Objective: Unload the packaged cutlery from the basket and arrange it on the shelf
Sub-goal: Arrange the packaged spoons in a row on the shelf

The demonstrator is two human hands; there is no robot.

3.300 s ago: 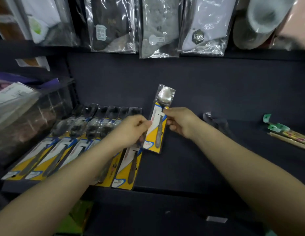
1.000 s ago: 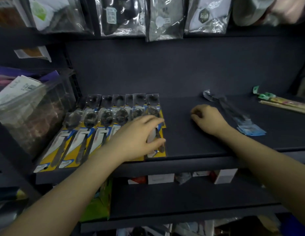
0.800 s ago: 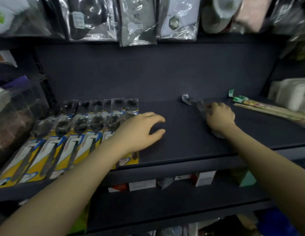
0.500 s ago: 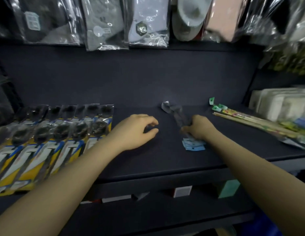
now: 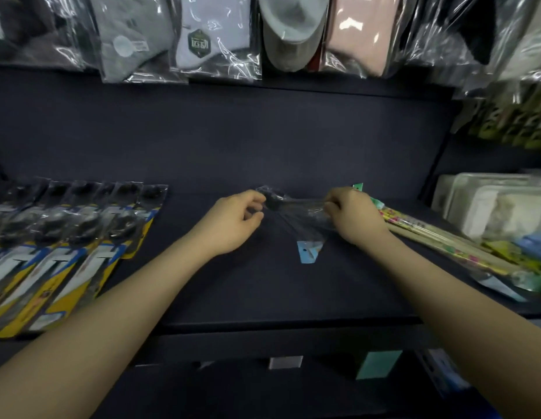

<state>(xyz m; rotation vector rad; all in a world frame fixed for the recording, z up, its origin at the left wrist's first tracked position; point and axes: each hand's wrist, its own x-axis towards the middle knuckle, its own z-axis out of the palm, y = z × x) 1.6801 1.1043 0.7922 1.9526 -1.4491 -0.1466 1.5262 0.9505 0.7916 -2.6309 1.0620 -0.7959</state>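
Several yellow-and-blue carded spoon packs lie in a row on the left of the dark shelf. In the middle of the shelf lie clear cellophane cutlery packs with blue header cards. My left hand pinches the dark utensil end of one of these packs. My right hand grips the packs' clear wrap on the right side. The basket is out of view.
Packaged chopsticks lie diagonally on the right of the shelf, with white plastic-wrapped trays behind them. Bagged socks hang along the top. A lower shelf with small boxes shows below.
The view swung right, away from the spoon row. My left hand left the yellow spoon packs and moved to the clear packs. My right hand took hold of the clear packs and shifted them.
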